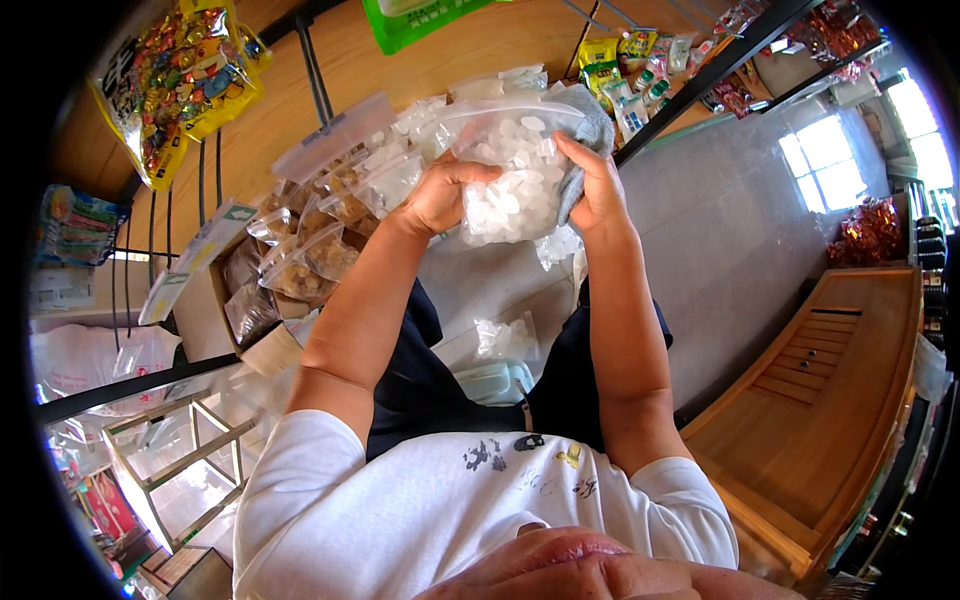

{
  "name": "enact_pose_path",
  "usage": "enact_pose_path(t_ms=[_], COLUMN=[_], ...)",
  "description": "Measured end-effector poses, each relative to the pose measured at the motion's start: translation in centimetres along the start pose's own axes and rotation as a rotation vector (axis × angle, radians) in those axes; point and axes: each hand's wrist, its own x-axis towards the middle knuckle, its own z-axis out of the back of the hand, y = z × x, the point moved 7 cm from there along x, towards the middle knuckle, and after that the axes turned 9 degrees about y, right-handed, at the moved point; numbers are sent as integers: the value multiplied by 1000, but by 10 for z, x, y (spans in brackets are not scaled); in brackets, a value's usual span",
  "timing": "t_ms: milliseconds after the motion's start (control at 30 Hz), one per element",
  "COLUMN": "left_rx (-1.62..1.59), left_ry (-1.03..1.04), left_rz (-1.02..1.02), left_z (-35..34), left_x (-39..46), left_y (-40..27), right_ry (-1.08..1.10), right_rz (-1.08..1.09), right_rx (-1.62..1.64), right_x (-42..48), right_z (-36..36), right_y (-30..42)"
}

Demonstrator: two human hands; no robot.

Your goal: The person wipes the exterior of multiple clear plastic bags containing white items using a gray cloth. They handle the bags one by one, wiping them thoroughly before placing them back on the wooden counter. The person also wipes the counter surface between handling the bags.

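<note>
A clear zip bag (pixel 517 180) full of white, translucent lumps, possibly rock sugar, is held up in front of me. My left hand (pixel 439 193) grips its left side, thumb across the front. On the opposite side, my right hand (pixel 600 187) pinches the bag's edge and also has a grey-blue cloth (pixel 589 112) pressed against the back of the bag. Left of my hands, similar bags of white lumps (pixel 394 176) lie on a shelf. Closer to me there are bags of brown lumps (pixel 311 262). A smaller bag of white lumps (pixel 506 337) lies on the floor between my legs.
A cardboard box (pixel 270 349) with bags stands at the left shelf edge. Hooks hold a yellow candy bag (pixel 187 82) at upper left. A black metal rail (pixel 712 71) runs at upper right. A wooden counter (pixel 810 420) stands right. A pale plastic container (pixel 491 382) sits below me.
</note>
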Motion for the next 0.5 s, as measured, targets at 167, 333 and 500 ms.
enact_pose_path(t_ms=[167,333,500], left_rx=[-15,334,211], left_ry=[-291,-152,-97], left_rz=[12,173,121], left_z=[36,12,7], left_x=[9,9,15], left_y=[6,15,19], right_ry=[-65,-146,-113], right_rz=[91,163,221], right_rx=[131,117,22], right_x=[4,7,-6], right_z=[5,14,-26], right_y=[8,-1,-12])
